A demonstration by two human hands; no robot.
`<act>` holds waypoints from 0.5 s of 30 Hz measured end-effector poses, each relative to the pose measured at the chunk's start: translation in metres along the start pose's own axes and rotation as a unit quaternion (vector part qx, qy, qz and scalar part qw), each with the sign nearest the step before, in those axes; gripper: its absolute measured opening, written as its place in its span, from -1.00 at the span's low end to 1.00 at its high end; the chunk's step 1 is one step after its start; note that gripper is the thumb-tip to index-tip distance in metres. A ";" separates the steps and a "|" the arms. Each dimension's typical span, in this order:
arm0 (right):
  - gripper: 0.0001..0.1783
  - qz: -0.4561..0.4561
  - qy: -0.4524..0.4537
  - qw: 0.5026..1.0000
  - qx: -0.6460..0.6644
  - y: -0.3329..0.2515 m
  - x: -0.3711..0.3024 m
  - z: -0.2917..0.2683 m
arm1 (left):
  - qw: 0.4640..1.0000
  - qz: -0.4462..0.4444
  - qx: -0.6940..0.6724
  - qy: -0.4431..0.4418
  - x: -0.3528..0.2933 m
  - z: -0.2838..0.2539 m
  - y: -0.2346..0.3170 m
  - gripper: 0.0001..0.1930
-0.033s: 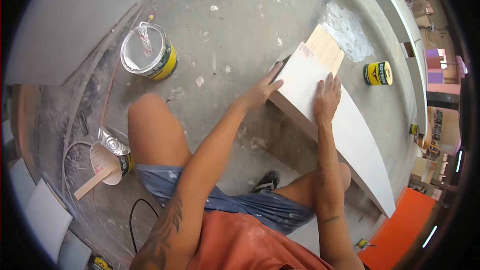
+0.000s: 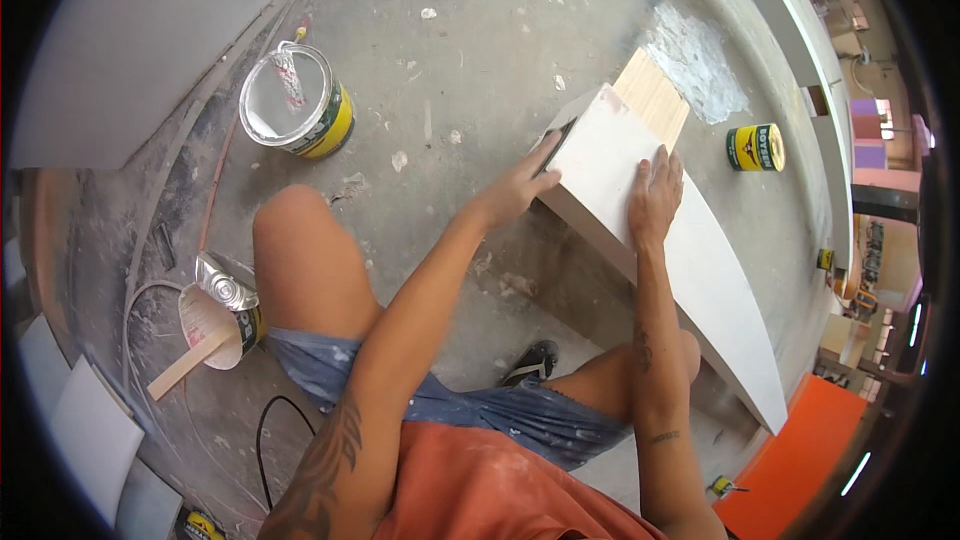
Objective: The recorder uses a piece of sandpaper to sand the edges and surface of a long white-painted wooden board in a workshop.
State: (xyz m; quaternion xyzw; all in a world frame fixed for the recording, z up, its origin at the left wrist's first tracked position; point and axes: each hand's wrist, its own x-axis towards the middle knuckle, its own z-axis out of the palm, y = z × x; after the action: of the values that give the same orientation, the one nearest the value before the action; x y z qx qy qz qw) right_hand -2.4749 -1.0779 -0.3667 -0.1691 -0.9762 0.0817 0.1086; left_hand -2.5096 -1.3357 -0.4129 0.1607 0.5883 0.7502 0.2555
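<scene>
A long white-coated board (image 2: pixel 700 260) lies across in front of me, its far end bare pale wood (image 2: pixel 652 95). My left hand (image 2: pixel 515 190) reaches to the board's left edge near that end. Its fingers press a small dark flat piece (image 2: pixel 558 140) against the edge; what the piece is I cannot make out. My right hand (image 2: pixel 655 195) lies flat on top of the board, fingers spread, holding nothing. I crouch on a dusty concrete floor with my bare knees either side.
A large open paint can (image 2: pixel 295 105) with a yellow band stands at the far left. A small yellow can (image 2: pixel 755 147) stands right of the board. Near my left knee is an open tin with a wooden stirring stick (image 2: pixel 190 360). A black cable (image 2: pixel 265 430) and white panels (image 2: pixel 90 430) lie lower left.
</scene>
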 end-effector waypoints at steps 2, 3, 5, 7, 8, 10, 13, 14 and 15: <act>-0.37 -0.014 0.023 1.000 -0.001 -0.006 0.002 -0.004 | 0.999 -0.009 0.032 -0.027 -0.016 -0.004 0.003 -0.10; -0.37 0.014 -0.004 1.000 -0.005 -0.009 0.003 -0.006 | 0.999 -0.006 0.048 -0.023 -0.011 -0.007 0.006 -0.11; -0.38 0.020 -0.006 0.999 -0.029 -0.013 0.007 -0.007 | 0.997 0.024 0.070 -0.025 0.017 -0.005 0.011 -0.14; -0.38 0.005 0.003 1.000 -0.021 -0.015 0.008 -0.005 | 0.998 0.033 0.045 -0.036 0.078 0.000 0.011 -0.17; -0.39 0.011 0.012 1.000 -0.016 -0.015 0.007 -0.004 | 0.999 0.035 0.006 -0.042 0.099 0.000 0.015 -0.18; -0.40 0.002 0.004 1.000 -0.005 -0.015 0.003 -0.004 | 0.998 0.035 0.009 -0.042 0.105 0.000 0.016 -0.18; -0.40 0.007 0.014 1.000 -0.018 -0.017 0.002 -0.004 | 0.996 0.077 0.031 -0.030 0.039 -0.003 0.016 -0.19; -0.41 0.005 0.015 1.000 -0.020 -0.017 0.003 -0.005 | 0.998 0.038 0.046 -0.017 0.004 0.000 0.013 -0.20; -0.41 0.005 0.022 1.000 -0.021 -0.019 0.004 -0.004 | 0.998 -0.007 0.065 -0.009 -0.009 -0.001 0.012 -0.21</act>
State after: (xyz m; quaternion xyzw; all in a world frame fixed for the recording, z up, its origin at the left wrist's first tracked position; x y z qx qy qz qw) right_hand -2.4830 -1.0935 -0.3583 -0.1778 -0.9742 0.0583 0.1263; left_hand -2.5052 -1.3436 -0.4008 0.1794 0.6347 0.7069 0.2554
